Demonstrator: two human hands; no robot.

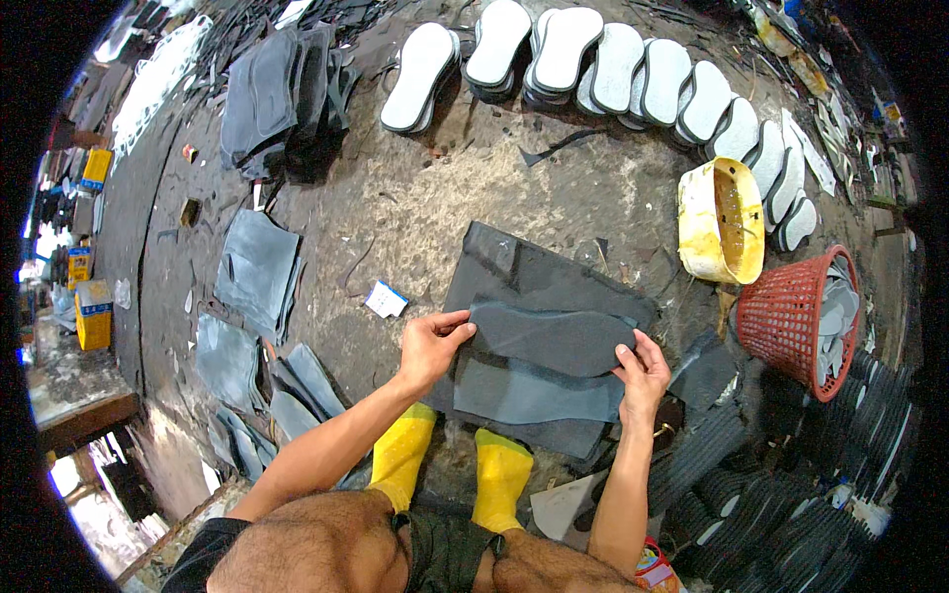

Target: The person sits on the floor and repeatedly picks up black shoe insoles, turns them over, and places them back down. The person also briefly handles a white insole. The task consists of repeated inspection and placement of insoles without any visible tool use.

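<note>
A dark grey sole piece (546,339), cut in the outline of a foot, lies sideways between my two hands. My left hand (431,348) pinches its left end between thumb and fingers. At the other end my right hand (643,376) grips the edge the same way. Beneath the sole is a smooth grey-blue sheet (534,393), partly covered by it. A larger black sheet (524,262) lies under both on the ground; whether the sole touches the sheet below, I cannot tell.
Stacks of white-topped soles (568,49) curve along the far right. A yellow cut-open container (707,232) and a red basket (786,321) of grey scraps stand at right. Grey sheets (257,272) and a black sheet pile (267,99) lie left. Ridged dark soles (761,524) fill the lower right.
</note>
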